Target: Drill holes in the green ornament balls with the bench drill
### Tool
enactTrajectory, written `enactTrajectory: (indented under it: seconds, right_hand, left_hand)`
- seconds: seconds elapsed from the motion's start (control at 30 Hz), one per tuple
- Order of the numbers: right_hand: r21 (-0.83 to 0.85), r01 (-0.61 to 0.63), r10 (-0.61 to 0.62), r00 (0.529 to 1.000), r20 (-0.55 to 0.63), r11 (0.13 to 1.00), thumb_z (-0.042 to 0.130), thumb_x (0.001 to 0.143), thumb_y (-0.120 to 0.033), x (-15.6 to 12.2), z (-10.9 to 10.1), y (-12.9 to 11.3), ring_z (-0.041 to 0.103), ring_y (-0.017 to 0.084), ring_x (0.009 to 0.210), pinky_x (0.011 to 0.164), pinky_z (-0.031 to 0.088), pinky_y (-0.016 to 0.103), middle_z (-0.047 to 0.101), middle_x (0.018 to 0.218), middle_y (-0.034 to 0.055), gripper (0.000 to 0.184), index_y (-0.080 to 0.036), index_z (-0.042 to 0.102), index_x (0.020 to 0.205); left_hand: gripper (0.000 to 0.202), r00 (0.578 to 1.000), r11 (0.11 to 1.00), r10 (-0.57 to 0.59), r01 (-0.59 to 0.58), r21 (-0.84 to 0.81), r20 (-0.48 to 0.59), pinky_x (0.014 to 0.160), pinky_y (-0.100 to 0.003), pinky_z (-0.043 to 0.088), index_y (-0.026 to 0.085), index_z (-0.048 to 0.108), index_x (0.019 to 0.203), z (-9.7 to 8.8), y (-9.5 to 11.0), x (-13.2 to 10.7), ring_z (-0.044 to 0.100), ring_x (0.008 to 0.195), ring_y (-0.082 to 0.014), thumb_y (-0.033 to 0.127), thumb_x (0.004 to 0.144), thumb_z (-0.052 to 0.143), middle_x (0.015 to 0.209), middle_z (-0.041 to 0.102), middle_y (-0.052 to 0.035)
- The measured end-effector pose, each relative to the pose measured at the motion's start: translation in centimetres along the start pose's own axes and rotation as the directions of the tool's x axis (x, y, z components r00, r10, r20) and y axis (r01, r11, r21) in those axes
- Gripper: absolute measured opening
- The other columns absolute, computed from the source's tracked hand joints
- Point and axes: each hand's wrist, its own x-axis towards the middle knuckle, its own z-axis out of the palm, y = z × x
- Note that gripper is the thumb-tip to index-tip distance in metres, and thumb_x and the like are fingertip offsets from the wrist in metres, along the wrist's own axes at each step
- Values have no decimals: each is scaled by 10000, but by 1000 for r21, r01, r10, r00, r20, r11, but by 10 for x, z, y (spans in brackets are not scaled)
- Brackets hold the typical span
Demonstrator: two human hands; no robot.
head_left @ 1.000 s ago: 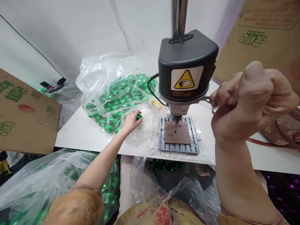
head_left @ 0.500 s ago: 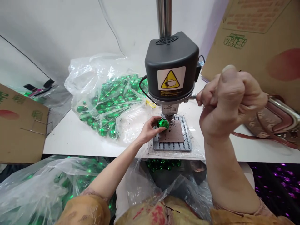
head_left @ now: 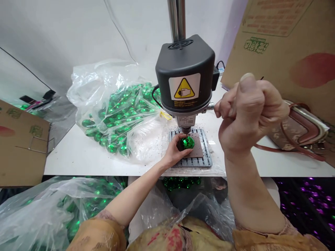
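My left hand (head_left: 176, 152) is closed on a shiny green faceted ball (head_left: 188, 142), thumb at the front and fingers behind. The ball sits on the brown board (head_left: 198, 152) of the drill press base, just beneath the chuck (head_left: 186, 130). A dark drill press head (head_left: 185, 75) with a yellow warning label stands over it. Raised at the right of the head, my right hand (head_left: 251, 113) is wrapped around the feed handle (head_left: 210, 106), whose metal hub end shows beside my fingers. Most of the handle is hidden by the hand.
Behind my left hand, a clear plastic bag (head_left: 86, 78) of green balls lies on the white table (head_left: 68, 160). Cardboard boxes (head_left: 21, 150) flank both sides. A handbag (head_left: 300, 129) with a brown strap is at the right. Purple balls (head_left: 311, 198) lie below the table's edge.
My left hand has moved right with the green ball, from the board's left part to under the chuck. My right hand stays on the handle. The view has shifted slightly.
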Motion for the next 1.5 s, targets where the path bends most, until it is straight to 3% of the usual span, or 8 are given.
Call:
enactTrajectory:
  seconds: [0.27,0.47,0.8,1.2,1.33,1.43,1.5]
  right_hand:
    - [38,49,-48,998,-34,998,573,855,-228,-8,-1,-1,274,41,381,395,211,261,260,433,-64,458,-189,242,541]
    - [27,110,-110,994,-18,994,549,852,-244,-20,-9,5,222,27,393,385,208,248,237,439,-53,510,-167,173,516]
    - [82,204,-207,978,29,975,565,822,-213,-30,-21,14,243,30,394,385,273,226,177,431,-58,486,-157,170,544]
    - [90,256,-261,964,44,962,562,771,-166,-44,-30,25,216,39,378,376,276,265,241,433,-52,492,-166,132,533]
    - [78,226,-228,974,14,971,581,778,-168,-44,-27,20,237,37,384,396,284,267,250,444,-52,512,-162,124,546]
    - [33,143,-141,988,-57,989,569,821,-196,-26,-12,8,245,37,374,383,231,262,203,445,-58,486,-179,172,541]
    - [-21,25,-26,995,-92,999,574,821,-186,-9,0,-1,272,45,366,382,194,278,207,437,-59,464,-194,231,508]
  left_hand:
    - [579,1000,1000,-20,20,-13,-13,1012,-431,490,185,534,1171,3,-4,-2,603,1176,-275,392,715,826,1205,642,-112]
    - [586,999,999,-31,30,-35,-15,996,-428,503,187,533,1152,4,-2,-1,612,1162,-274,439,710,823,1193,647,-111]
    - [578,1000,999,-28,28,-30,-8,1013,-432,486,189,523,1151,3,-3,-2,597,1180,-274,437,720,816,1227,628,-117]
    - [565,1000,999,-17,16,-42,-5,1024,-430,476,193,521,1154,3,-4,-3,589,1185,-272,412,725,815,1237,621,-116]
    - [557,1000,999,-7,7,-36,-11,1001,-429,488,192,525,1148,4,-2,-2,601,1163,-274,414,725,812,1206,632,-111]
    - [554,999,1000,-20,21,19,-48,970,-422,500,196,533,1143,6,2,-1,618,1116,-266,394,713,821,1165,642,-100]
    - [529,992,996,-26,36,85,-121,955,-417,499,198,537,1124,7,8,-4,620,1090,-260,376,712,818,1140,639,-91]
